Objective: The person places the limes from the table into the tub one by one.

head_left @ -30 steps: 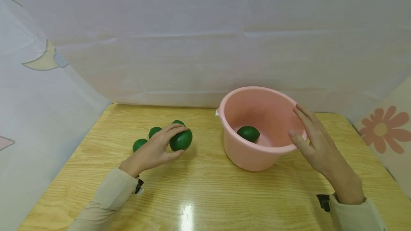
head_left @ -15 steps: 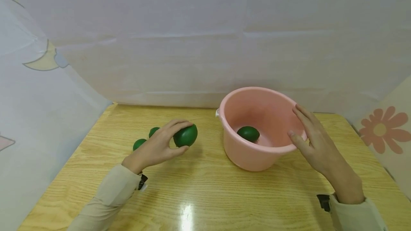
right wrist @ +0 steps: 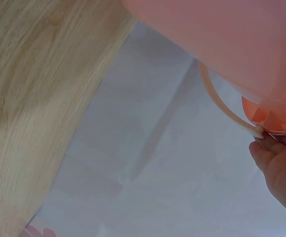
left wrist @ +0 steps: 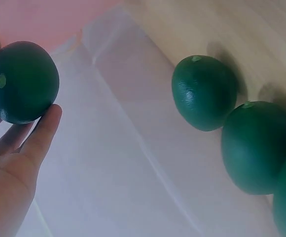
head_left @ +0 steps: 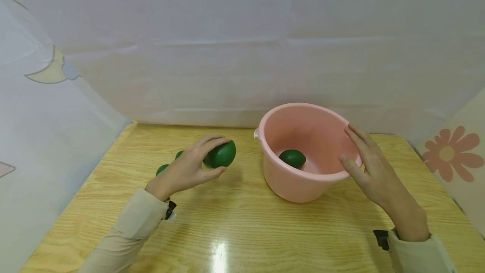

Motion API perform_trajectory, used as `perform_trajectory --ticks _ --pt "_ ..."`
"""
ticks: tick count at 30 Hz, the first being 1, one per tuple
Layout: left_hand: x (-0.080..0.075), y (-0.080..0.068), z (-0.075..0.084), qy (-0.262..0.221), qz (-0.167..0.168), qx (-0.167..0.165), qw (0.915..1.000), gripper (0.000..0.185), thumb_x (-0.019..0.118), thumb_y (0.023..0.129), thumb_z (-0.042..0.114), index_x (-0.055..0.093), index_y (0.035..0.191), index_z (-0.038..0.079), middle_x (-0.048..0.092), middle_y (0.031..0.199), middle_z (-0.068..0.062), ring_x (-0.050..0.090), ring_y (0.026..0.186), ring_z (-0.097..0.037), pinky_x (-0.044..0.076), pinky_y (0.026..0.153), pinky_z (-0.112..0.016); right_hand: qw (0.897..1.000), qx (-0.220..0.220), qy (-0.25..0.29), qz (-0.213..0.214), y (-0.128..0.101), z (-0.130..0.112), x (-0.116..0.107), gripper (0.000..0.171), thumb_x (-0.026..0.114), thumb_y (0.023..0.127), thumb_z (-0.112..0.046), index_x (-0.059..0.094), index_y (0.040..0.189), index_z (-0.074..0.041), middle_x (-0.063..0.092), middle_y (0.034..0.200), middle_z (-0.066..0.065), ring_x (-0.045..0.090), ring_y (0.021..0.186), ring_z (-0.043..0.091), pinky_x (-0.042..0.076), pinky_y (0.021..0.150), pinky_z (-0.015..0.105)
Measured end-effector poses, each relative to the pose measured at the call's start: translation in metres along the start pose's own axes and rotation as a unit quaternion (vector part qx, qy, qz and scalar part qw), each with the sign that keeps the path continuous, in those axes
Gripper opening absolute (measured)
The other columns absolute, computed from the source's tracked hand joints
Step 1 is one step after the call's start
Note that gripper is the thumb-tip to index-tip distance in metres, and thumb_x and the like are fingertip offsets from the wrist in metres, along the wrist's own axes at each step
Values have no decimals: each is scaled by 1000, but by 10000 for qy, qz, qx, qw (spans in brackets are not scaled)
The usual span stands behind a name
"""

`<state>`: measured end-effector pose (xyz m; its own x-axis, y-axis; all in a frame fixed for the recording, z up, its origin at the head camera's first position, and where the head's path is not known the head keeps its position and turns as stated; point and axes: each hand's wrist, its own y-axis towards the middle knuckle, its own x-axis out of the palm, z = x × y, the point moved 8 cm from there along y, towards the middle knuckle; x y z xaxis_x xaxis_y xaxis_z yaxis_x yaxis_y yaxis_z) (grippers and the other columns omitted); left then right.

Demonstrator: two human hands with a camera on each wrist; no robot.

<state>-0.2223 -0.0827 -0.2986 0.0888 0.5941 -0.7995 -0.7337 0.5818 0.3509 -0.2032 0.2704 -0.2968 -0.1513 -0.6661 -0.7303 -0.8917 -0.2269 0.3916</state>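
Note:
In the head view, my left hand holds a dark green egg-shaped fruit between fingers and thumb, raised over the table. The left wrist view shows a pale stem spot on this held fruit, and more green fruits lying close together on the table. To the right stands a pink bucket, with one green fruit inside. My right hand grips the bucket's right rim. In the right wrist view its fingers are by the joint of the pale handle.
The wooden table ends at the back against a pale hanging cloth. Behind my left hand, several green fruits are partly hidden. A small white handle fitting juts from the bucket's left side.
My left hand has lifted the green fruit and carried it slightly right and away from me. The right hand and the bucket stay in place.

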Motion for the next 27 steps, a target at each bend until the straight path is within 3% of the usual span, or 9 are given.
perform_trajectory --ticks 6,27 --pt "-3 6 4 -49 68 -78 9999 66 77 87 20 48 146 15 48 146 -11 60 120 -31 58 90 -45 10000 12 13 -9 0 0 0 65 53 99 -21 27 157 -9 18 166 11 15 151 43 16 111 75" --pt "-14 23 18 -1 256 177 9995 64 75 88 21 48 146 15 45 147 -6 60 119 -25 57 92 -39 9999 -74 35 76 -1 0 -1 64 54 99 -20 29 156 -8 20 165 12 15 151 41 15 113 73"
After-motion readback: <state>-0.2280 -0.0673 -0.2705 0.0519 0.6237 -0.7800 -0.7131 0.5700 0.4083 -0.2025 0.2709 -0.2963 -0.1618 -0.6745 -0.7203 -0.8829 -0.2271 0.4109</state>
